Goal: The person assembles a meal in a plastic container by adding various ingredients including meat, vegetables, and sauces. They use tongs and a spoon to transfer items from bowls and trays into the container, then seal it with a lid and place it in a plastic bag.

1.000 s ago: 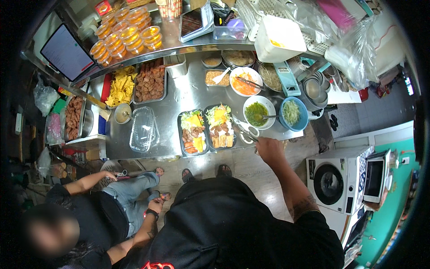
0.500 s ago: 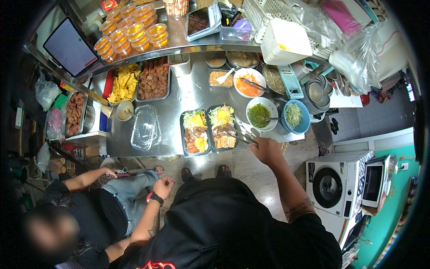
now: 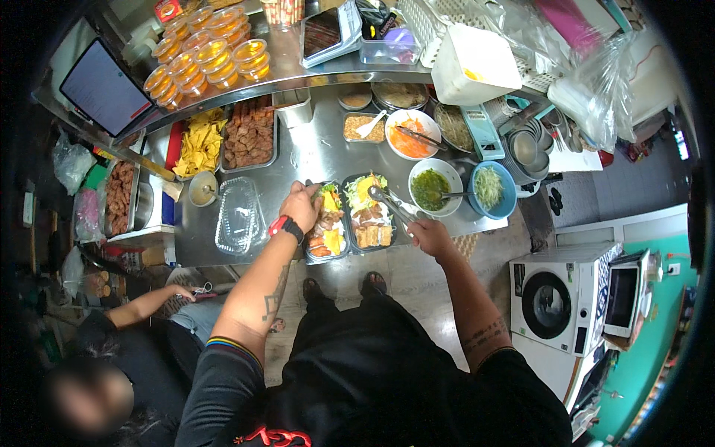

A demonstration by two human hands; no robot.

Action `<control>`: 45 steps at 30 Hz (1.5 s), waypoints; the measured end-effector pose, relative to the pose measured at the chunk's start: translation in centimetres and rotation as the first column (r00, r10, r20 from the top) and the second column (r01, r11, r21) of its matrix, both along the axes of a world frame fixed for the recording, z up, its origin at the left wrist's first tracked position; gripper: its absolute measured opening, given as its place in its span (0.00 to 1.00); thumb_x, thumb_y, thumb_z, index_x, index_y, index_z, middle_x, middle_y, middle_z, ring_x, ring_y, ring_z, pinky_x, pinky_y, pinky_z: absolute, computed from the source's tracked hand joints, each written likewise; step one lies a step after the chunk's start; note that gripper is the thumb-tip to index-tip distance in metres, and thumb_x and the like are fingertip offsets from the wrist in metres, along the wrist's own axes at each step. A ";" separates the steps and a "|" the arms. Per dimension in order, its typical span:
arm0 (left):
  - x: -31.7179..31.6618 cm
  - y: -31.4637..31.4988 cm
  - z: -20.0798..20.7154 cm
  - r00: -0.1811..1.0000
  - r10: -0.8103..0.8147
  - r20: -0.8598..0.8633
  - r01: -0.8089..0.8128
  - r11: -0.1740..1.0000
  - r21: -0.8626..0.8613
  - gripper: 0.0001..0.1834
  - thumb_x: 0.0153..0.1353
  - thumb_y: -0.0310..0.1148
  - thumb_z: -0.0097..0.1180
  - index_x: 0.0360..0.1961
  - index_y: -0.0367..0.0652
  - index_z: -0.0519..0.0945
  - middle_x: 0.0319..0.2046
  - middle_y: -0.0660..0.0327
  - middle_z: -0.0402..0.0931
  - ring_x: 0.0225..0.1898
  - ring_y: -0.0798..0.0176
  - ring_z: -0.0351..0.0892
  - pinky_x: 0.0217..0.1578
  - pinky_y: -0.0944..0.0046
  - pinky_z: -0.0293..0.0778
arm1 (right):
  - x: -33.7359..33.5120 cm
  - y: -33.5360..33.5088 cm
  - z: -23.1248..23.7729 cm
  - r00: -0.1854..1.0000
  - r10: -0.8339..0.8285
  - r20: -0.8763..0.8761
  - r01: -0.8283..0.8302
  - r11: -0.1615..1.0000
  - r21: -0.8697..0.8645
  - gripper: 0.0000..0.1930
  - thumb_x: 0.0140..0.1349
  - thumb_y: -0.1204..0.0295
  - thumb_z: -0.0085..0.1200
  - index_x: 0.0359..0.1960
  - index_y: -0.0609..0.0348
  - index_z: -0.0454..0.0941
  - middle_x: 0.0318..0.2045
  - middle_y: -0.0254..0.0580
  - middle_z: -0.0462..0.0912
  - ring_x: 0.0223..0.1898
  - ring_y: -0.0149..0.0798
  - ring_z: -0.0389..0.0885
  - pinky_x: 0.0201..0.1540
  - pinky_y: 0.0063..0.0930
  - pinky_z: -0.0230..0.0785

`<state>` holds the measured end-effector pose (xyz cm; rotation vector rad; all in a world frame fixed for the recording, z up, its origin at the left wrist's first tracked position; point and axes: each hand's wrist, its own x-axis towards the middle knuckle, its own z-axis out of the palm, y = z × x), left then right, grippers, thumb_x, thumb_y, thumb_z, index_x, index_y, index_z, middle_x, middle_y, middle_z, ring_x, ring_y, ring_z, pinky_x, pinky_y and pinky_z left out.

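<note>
Tongs (image 3: 394, 205) in right grip (image 3: 432, 237); left grip (image 3: 300, 207), hold unclear, at left tray's (image 3: 328, 258) edge; bare counter (image 3: 324, 153) beyond

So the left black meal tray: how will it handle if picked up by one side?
Probably heavy for its size, since food fills it. The black tray looks like thin plastic, so it might flex under that load. It has no lid on, so tilting could slide the loose pieces out.

My tongs (image 3: 389, 202) are shiny metal, and the desk (image 3: 302, 160) before me is smooth, glossy steel. The trays (image 3: 328, 258) look like black plastic, the lid (image 3: 237, 217) clear, glossy plastic, the bag (image 3: 599, 97) crinkled film. My sleeve (image 3: 220, 376) is matt cloth.
</note>
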<state>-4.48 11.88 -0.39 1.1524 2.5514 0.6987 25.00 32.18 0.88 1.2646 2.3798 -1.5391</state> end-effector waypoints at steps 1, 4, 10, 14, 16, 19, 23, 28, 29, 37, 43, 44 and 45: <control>-0.2 0.7 -0.2 1.000 -0.027 -0.001 0.026 0.999 -0.047 0.19 0.62 0.35 0.63 0.55 0.47 0.83 0.45 0.47 0.76 0.45 0.42 0.81 0.49 0.50 0.78 | 0.3 0.0 -0.2 1.000 -0.005 -0.011 0.005 1.000 0.025 0.20 0.67 0.55 0.54 0.33 0.62 0.84 0.18 0.41 0.80 0.22 0.34 0.79 0.29 0.31 0.70; -0.7 1.6 -0.8 0.997 -0.073 0.016 0.075 0.991 -0.113 0.17 0.63 0.35 0.63 0.53 0.49 0.85 0.44 0.47 0.76 0.46 0.42 0.81 0.50 0.49 0.78 | -0.1 -0.4 -1.5 0.996 -0.086 0.005 0.086 0.993 -0.077 0.19 0.67 0.56 0.55 0.33 0.62 0.84 0.20 0.42 0.81 0.24 0.34 0.80 0.31 0.31 0.70; -0.8 2.1 -1.4 0.995 -0.095 0.004 0.095 0.990 -0.106 0.11 0.61 0.34 0.63 0.45 0.47 0.87 0.42 0.48 0.78 0.43 0.43 0.82 0.47 0.50 0.78 | -0.1 -0.4 -0.5 0.999 -0.021 -0.045 0.020 1.000 -0.017 0.19 0.68 0.56 0.54 0.36 0.64 0.84 0.22 0.40 0.82 0.26 0.35 0.80 0.33 0.33 0.72; -1.2 2.0 -1.4 0.995 -0.056 0.088 0.062 0.996 -0.070 0.11 0.57 0.35 0.64 0.41 0.46 0.88 0.43 0.48 0.79 0.44 0.44 0.82 0.48 0.49 0.78 | 3.1 0.9 1.8 0.999 -0.017 -0.039 0.016 0.999 -0.038 0.18 0.68 0.58 0.56 0.36 0.63 0.84 0.23 0.40 0.82 0.26 0.34 0.79 0.33 0.33 0.71; -1.3 1.8 -1.2 0.995 -0.044 0.088 0.048 0.998 -0.048 0.11 0.56 0.36 0.65 0.40 0.46 0.88 0.42 0.48 0.79 0.43 0.44 0.82 0.47 0.49 0.78 | 5.8 2.1 2.3 1.000 -0.020 -0.024 0.017 0.994 -0.106 0.17 0.68 0.59 0.57 0.36 0.63 0.84 0.23 0.39 0.82 0.26 0.34 0.79 0.33 0.32 0.71; -1.8 0.9 -1.8 0.990 0.015 0.142 -0.025 0.997 0.075 0.11 0.54 0.35 0.69 0.38 0.43 0.88 0.37 0.49 0.79 0.39 0.45 0.83 0.43 0.53 0.79 | 7.9 4.2 2.3 0.996 0.050 0.080 -0.031 0.975 -0.222 0.16 0.69 0.59 0.56 0.37 0.62 0.83 0.23 0.38 0.81 0.27 0.33 0.78 0.33 0.32 0.71; 0.2 0.4 -2.5 0.834 0.164 0.527 -0.314 0.926 0.209 0.07 0.58 0.31 0.69 0.33 0.37 0.86 0.30 0.61 0.82 0.30 0.66 0.80 0.36 0.63 0.78 | 8.1 6.3 -0.8 0.967 0.249 0.052 -0.242 0.965 -0.105 0.16 0.70 0.58 0.55 0.37 0.61 0.83 0.25 0.39 0.82 0.29 0.36 0.80 0.35 0.33 0.71; 5.0 1.8 -1.8 0.572 0.145 0.808 -0.426 0.894 0.141 0.05 0.61 0.28 0.65 0.29 0.40 0.83 0.27 0.71 0.80 0.27 0.76 0.73 0.32 0.72 0.69 | 6.4 6.2 -1.4 0.957 0.287 0.036 -0.288 0.955 0.069 0.16 0.70 0.58 0.53 0.41 0.60 0.84 0.28 0.43 0.85 0.32 0.39 0.82 0.38 0.35 0.72; 5.6 2.1 -2.4 0.585 0.138 0.799 -0.396 0.908 0.133 0.05 0.62 0.29 0.65 0.30 0.40 0.83 0.27 0.70 0.80 0.28 0.75 0.73 0.33 0.72 0.70 | 6.1 6.1 -0.9 0.961 0.274 0.040 -0.276 0.960 0.044 0.16 0.70 0.58 0.53 0.42 0.59 0.84 0.29 0.43 0.85 0.32 0.39 0.82 0.39 0.35 0.72; 8.7 4.3 -3.9 0.610 0.143 0.780 -0.428 0.887 0.172 0.09 0.60 0.32 0.69 0.35 0.37 0.85 0.28 0.66 0.83 0.28 0.74 0.76 0.33 0.70 0.73 | 6.4 7.0 -0.6 0.972 0.220 0.087 -0.210 0.971 -0.114 0.19 0.70 0.56 0.53 0.42 0.59 0.85 0.31 0.44 0.87 0.34 0.43 0.83 0.41 0.36 0.73; 8.0 4.4 -6.6 0.623 0.201 0.756 -0.431 0.895 0.117 0.07 0.62 0.30 0.67 0.34 0.37 0.83 0.28 0.65 0.82 0.27 0.71 0.77 0.34 0.69 0.73 | 6.1 5.5 1.0 0.962 0.169 0.214 -0.180 0.983 0.034 0.20 0.68 0.53 0.53 0.43 0.57 0.86 0.33 0.51 0.86 0.36 0.54 0.84 0.42 0.44 0.74; 8.1 4.7 -6.3 0.613 0.204 0.763 -0.442 0.889 0.117 0.07 0.62 0.30 0.67 0.34 0.37 0.83 0.27 0.65 0.82 0.27 0.71 0.77 0.33 0.69 0.73 | 6.4 4.9 1.6 0.971 0.131 0.202 -0.154 0.983 0.103 0.20 0.69 0.53 0.53 0.44 0.56 0.85 0.34 0.52 0.86 0.37 0.56 0.84 0.42 0.45 0.75; 8.3 4.9 -6.0 0.595 0.212 0.776 -0.452 0.886 0.104 0.07 0.62 0.30 0.67 0.34 0.37 0.83 0.27 0.65 0.82 0.27 0.72 0.77 0.31 0.70 0.72 | 6.8 4.1 2.3 0.978 0.093 0.186 -0.126 0.977 0.172 0.20 0.69 0.53 0.53 0.44 0.56 0.85 0.34 0.53 0.86 0.38 0.57 0.84 0.43 0.47 0.75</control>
